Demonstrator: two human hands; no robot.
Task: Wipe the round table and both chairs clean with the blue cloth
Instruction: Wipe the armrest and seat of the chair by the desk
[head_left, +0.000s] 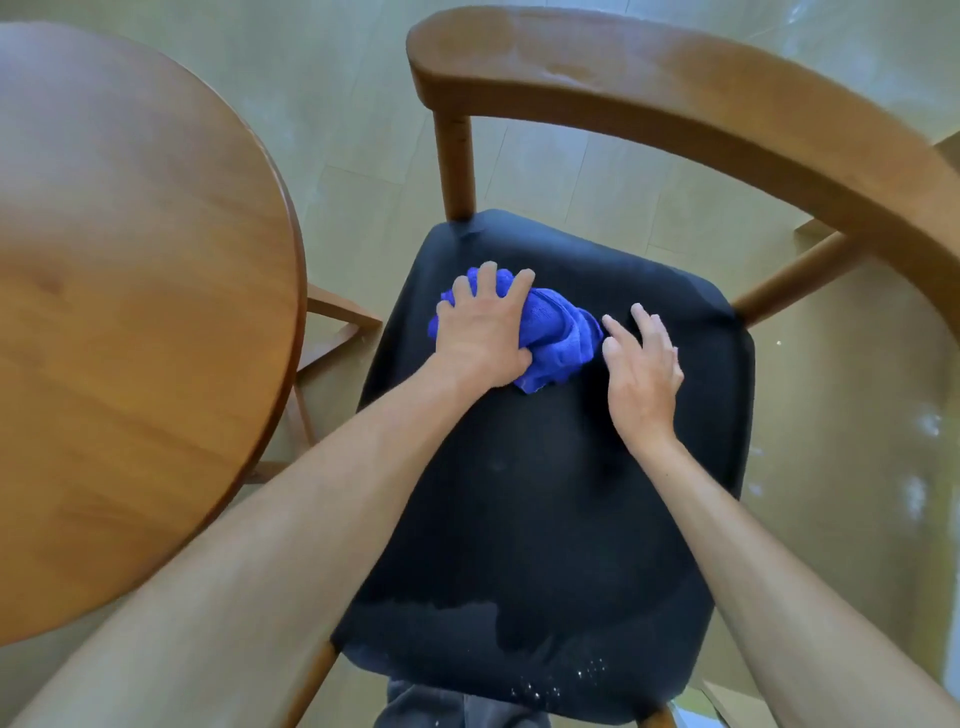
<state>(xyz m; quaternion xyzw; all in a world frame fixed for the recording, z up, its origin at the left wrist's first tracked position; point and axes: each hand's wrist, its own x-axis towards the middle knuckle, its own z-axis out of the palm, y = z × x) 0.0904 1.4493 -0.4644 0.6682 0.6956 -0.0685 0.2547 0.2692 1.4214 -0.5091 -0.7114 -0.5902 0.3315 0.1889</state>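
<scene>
A bunched blue cloth (558, 332) lies on the black padded seat (545, 493) of a wooden chair. My left hand (480, 332) lies on top of the cloth with its fingers curled over it, pressing it onto the far part of the seat. Just right of the cloth, my right hand (641, 369) hovers or rests on the seat with straight fingers and holds nothing. The round wooden table (130, 286) fills the left of the view.
The chair's curved wooden backrest (675, 93) arcs across the top and right, carried by posts (457, 166). Pale crumbs or specks (561, 680) dot the seat's near edge. Part of the table's wooden base (337, 332) shows between table and chair. Light floor tiles lie all around.
</scene>
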